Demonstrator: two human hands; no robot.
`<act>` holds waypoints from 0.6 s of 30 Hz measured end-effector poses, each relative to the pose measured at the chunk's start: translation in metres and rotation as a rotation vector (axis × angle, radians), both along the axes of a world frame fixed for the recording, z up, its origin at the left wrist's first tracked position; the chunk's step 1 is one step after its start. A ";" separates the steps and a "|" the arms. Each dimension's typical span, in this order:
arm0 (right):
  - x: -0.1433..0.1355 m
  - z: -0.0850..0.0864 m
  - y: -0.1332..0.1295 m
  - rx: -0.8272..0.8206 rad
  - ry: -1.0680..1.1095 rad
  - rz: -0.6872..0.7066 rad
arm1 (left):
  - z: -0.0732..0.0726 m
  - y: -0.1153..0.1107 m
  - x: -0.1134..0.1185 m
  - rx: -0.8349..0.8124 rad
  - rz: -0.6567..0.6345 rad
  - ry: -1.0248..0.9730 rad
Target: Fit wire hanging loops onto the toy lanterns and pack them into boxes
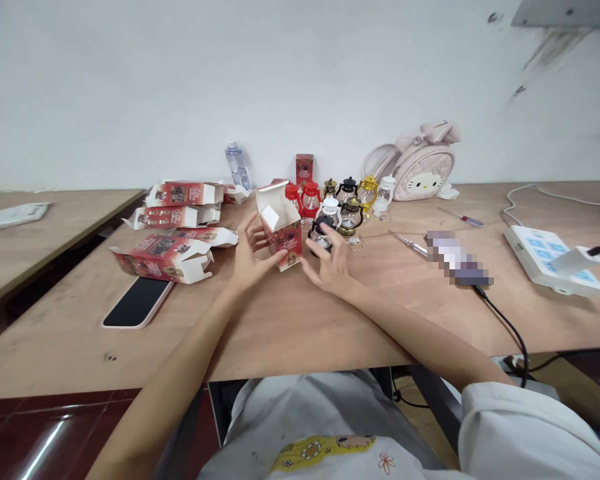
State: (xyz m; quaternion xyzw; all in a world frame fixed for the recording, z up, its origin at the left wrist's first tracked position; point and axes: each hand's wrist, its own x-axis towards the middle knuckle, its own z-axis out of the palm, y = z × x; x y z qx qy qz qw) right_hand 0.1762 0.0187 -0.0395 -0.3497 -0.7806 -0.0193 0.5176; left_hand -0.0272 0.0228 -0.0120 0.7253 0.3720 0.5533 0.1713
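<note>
An upright red box (287,245) with its white top flaps open stands on the table, tilted a little. My left hand (253,257) is against its left side, the thumb across the lower front and the fingers behind. My right hand (333,263) is just right of the box, fingers apart, in front of a small black lantern (322,229) that it partly hides; whether it touches the lantern is unclear. Behind stand several more lanterns, among them a red one (311,199), a white one (331,210) and a bronze one (351,217).
Several opened red boxes (163,257) lie at the left, above a phone (137,302). A bottle (237,165), a closed box (304,170) and a pink bag (424,170) are by the wall. At the right are a screwdriver (467,219), tweezers (409,244) and a power strip (550,257).
</note>
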 end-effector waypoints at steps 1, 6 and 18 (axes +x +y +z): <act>0.002 0.001 0.002 -0.014 0.066 -0.068 | 0.000 0.001 -0.001 -0.006 0.004 0.017; 0.015 0.001 0.020 -0.169 0.252 -0.164 | 0.001 0.000 -0.004 -0.006 -0.006 0.117; 0.013 0.039 0.016 -0.256 0.606 -0.021 | 0.005 0.001 -0.008 -0.077 -0.061 0.136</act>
